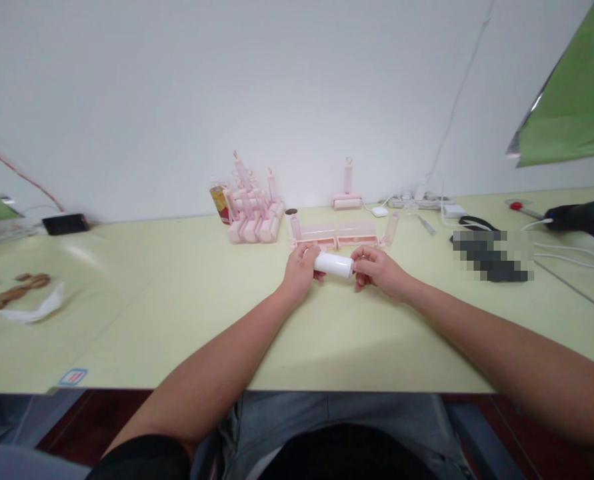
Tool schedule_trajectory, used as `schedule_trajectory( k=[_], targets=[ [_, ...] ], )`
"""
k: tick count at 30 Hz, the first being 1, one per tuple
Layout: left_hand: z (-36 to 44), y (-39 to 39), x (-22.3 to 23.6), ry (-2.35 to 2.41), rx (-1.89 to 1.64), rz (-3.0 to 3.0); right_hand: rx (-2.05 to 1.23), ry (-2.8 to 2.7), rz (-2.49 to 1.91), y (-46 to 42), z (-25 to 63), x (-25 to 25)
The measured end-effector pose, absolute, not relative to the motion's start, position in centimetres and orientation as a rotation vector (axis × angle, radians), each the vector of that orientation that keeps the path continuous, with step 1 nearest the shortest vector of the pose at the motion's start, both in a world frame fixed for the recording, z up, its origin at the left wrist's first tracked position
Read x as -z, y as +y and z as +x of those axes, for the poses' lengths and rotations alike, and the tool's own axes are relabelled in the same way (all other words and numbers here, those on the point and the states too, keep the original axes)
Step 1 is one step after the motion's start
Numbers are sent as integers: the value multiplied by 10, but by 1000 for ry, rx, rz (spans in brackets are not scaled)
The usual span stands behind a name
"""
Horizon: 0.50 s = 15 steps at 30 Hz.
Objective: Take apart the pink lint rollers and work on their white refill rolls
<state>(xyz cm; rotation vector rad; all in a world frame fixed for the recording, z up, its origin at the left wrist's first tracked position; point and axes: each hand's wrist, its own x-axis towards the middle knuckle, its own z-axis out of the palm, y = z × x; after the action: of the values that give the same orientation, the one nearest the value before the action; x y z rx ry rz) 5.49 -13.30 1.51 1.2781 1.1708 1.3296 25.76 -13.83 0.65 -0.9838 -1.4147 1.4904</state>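
Between my two hands lies a white lint roller roll (333, 264), held lengthwise just above the table. My left hand (301, 268) is wrapped round its left end, where a bit of pink shows. At the other end the fingers of my right hand (375, 268) pinch the roll's tip, partly hidden from view. Just behind the hands rest two pink lint roller covers (357, 232), side by side, with a pink handle (391, 229) upright at the right and another handle (295, 225) at the left.
Several pink lint rollers (253, 223) stand grouped by the wall beside a drink bottle (219, 203). One lint roller (347, 199) stands apart. To the right are a power strip (417, 200), cables and a black glue gun (584, 219). A black phone (65, 224) is at the left.
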Motion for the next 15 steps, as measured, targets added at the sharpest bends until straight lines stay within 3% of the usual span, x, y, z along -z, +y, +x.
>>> schedule_trajectory(
  k=[15],
  targets=[
    [54, -134, -13, 1272, -1153, 1313, -1164, -1620, -903, -132, 260, 4]
  ],
)
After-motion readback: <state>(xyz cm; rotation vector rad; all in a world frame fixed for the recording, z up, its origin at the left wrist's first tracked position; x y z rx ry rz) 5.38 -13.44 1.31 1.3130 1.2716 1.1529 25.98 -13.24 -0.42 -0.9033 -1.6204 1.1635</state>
